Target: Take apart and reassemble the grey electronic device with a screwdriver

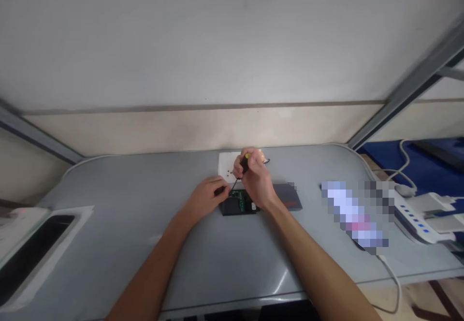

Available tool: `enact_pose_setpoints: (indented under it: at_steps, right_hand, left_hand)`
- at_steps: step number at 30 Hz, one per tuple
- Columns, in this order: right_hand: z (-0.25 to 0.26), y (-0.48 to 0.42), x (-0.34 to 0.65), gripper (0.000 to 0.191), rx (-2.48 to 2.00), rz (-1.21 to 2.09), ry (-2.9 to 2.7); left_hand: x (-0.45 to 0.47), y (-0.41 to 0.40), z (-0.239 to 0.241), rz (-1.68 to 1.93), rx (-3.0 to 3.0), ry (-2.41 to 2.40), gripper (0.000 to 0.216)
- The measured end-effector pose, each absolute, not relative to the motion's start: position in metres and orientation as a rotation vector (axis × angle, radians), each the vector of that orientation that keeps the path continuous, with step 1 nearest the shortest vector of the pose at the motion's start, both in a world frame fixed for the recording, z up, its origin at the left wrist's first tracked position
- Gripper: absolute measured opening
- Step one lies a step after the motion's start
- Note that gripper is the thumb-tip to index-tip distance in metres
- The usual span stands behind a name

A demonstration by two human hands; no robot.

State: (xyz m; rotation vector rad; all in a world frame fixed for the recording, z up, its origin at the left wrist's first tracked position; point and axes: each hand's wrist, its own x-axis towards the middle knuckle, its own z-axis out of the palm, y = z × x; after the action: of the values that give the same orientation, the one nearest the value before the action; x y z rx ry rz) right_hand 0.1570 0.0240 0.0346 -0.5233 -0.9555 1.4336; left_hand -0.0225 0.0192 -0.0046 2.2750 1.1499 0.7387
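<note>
My right hand [255, 178] is wrapped round a screwdriver [246, 162] with a dark handle and a yellow end. Its thin shaft slants down and left to the upper part of an opened black device [231, 208], where a green circuit board [240, 201] shows. At the device's upper left corner, my left hand [206, 197] has its fingers closed around something small and dark, too hidden to name. Behind the hands lies a white sheet [225, 161] with several tiny dark bits on it, probably screws. A flat dark grey panel [292, 197] lies right of the device, partly behind my right wrist.
A grey tabletop [126, 224] meets the wall at the back. To the right are a blurred-out phone-like object [353, 217] on a cable and a white power strip [413, 222] with plugs. A black-screened device [36, 255] lies at far left. An orange round thing [261, 155] shows behind my right hand.
</note>
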Motion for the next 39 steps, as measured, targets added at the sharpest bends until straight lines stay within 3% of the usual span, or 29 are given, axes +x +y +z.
enact_pose_setpoints:
  at_steps: [39]
  right_hand:
    - [0.0354, 0.0209, 0.1610, 0.031, -0.375, 1.457, -0.906]
  left_hand:
    - [-0.0187, 0.0180, -0.0038, 0.774, 2.222, 1.205, 0.026]
